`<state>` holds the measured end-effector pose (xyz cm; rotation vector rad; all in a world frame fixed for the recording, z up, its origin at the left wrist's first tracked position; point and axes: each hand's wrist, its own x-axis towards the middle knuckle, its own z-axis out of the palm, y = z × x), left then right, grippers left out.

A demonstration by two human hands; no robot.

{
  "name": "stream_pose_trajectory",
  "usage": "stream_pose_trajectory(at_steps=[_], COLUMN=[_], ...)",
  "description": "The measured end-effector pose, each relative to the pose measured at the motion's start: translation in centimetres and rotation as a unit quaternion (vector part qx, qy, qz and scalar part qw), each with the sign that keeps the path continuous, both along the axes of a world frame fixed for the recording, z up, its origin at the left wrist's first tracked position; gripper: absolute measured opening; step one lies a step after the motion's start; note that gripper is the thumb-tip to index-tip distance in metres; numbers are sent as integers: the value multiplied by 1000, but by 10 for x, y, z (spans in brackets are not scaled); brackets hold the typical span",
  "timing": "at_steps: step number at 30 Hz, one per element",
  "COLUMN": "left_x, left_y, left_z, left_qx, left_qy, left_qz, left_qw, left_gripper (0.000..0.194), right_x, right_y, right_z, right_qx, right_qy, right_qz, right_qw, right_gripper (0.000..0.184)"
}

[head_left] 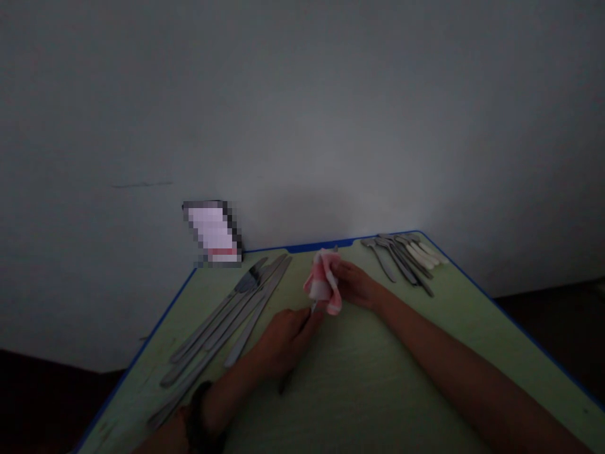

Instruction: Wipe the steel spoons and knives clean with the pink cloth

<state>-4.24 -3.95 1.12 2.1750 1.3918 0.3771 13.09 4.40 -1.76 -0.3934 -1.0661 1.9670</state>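
Note:
My left hand (288,337) is closed around the handle of a long, slim metal piece of cutlery (313,307). The handle's dark end pokes out below the hand. A pink and white cloth (325,277) is folded over the upper part of this piece, so its kind cannot be made out; only a narrow tip shows above the cloth. My right hand (354,284) is closed on the cloth from the right side, pressing it around the metal. Both hands are above the middle of the pale green table (378,391). A dark band circles my left wrist.
Several long metal utensils (236,315), one with a broad head, lie at the left. Smaller cutlery (401,261), some with white handles (423,252), lies at the back right. A blurred-out phone-like screen (212,233) leans on the wall (302,126) behind the blue table edge.

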Motion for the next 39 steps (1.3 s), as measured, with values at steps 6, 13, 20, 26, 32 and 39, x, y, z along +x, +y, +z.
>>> stream_pose_trajectory(at_steps=[6,13,20,26,32,39], left_x=[2,3,4,3,3,7], left_y=[-3,-2,-2,-3,-2,-4], left_z=[-1,-1,2,-2,-1,2], left_qx=[-2,-3,-44,-36,-48,-26], left_qy=[-23,-16,-20,-45,-66,-34], left_qz=[11,9,34,30,38,52], left_qw=[1000,1000,998,998,996,998], left_gripper=[48,45,46,46,49,46], right_x=[0,-1,-4,-4,-5,-4], right_y=[-1,-1,0,-1,1,0], right_z=[2,2,-1,-2,2,4], right_qx=[-28,-33,-3,3,-36,-45], right_qy=[-12,-16,-64,-66,-26,-15], right_qz=[-3,-18,-69,-84,-97,-71], right_qw=[1000,999,996,994,994,996], right_gripper=[32,30,33,25,27,29])
